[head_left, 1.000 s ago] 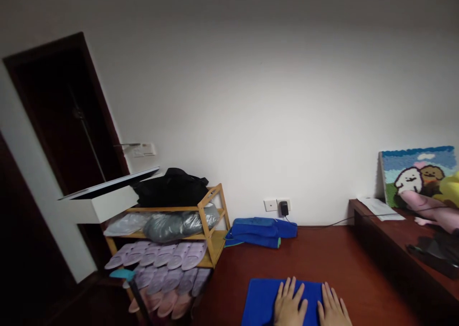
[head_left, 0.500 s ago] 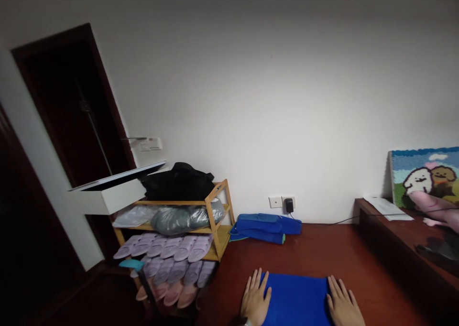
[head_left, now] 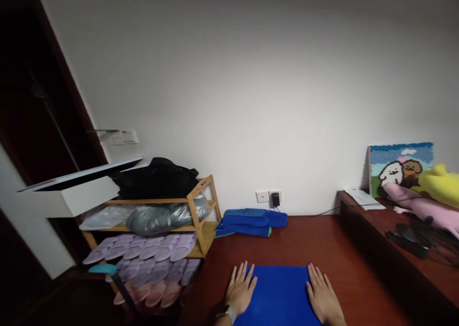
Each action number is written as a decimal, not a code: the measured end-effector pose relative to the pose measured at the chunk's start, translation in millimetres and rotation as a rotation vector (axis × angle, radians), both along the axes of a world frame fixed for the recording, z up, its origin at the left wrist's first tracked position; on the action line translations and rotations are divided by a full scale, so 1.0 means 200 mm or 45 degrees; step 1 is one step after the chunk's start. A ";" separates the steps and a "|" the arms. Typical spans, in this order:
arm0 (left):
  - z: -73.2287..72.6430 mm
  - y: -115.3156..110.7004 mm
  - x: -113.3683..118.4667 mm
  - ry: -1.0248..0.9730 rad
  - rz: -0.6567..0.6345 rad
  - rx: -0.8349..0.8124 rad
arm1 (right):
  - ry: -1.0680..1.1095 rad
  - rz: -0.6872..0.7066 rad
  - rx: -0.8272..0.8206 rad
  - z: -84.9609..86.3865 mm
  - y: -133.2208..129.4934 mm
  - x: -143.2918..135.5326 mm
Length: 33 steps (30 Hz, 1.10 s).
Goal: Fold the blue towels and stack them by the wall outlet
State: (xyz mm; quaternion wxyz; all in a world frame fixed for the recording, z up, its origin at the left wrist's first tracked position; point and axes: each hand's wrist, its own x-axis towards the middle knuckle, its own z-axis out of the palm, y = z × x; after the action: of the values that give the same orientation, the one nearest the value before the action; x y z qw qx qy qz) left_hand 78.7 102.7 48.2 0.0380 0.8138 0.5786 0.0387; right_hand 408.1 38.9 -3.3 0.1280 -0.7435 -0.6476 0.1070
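A flat blue cloth (head_left: 278, 295) lies on the reddish-brown wooden table (head_left: 304, 242), its lower part cut off by the frame's bottom edge. My left hand (head_left: 241, 288) rests flat on the cloth's left edge with the fingers stretched forward; a band sits on that wrist. Along the right edge lies my right hand (head_left: 324, 292), palm down, fingers spread slightly. Neither hand grips anything. Against the wall, farther back, is a loose pile of folded blue cloths (head_left: 249, 222) with green edging.
Left of the table stands a wooden rack (head_left: 201, 225) with slippers (head_left: 158, 249), plastic-wrapped items, a black bag (head_left: 158, 179) and a white box (head_left: 82, 197). A raised ledge at right holds a dog picture (head_left: 398, 168), plush toys (head_left: 423, 204) and cables. A black plug (head_left: 276, 199) sits in the wall socket.
The view has turned to the right, so the surroundings appear shifted left and a yellow plush has come into sight. Both hands still lie flat along the cloth's sides.
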 end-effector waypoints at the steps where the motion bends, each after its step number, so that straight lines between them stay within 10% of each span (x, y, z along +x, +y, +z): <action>1: 0.02 0.00 0.05 -0.019 -0.038 0.034 | -0.014 0.000 -0.015 0.02 0.00 0.00; 5: 0.02 -0.08 0.46 -0.166 -0.252 0.135 | -0.048 -0.007 -0.043 0.06 -0.02 0.00; 9: -0.13 -0.21 0.96 -0.276 -0.583 0.047 | -0.112 0.069 -0.066 0.03 -0.02 0.02; 12: -0.24 -0.24 1.07 -0.331 -0.524 0.002 | -0.131 0.105 -0.079 0.00 -0.02 0.04; 23: -0.07 0.09 0.00 -0.038 0.078 -0.031 | -0.060 -0.019 -0.068 0.04 -0.02 0.01; 33: -0.16 0.14 -0.10 0.003 0.035 0.131 | -0.088 -0.037 -0.079 0.06 -0.02 0.00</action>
State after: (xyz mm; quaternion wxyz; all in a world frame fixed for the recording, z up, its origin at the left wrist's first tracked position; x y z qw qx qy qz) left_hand 57.9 130.0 15.5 -0.0052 0.8066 0.5871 0.0678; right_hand 408.2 35.8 7.9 0.0839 -0.7597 -0.6372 0.0993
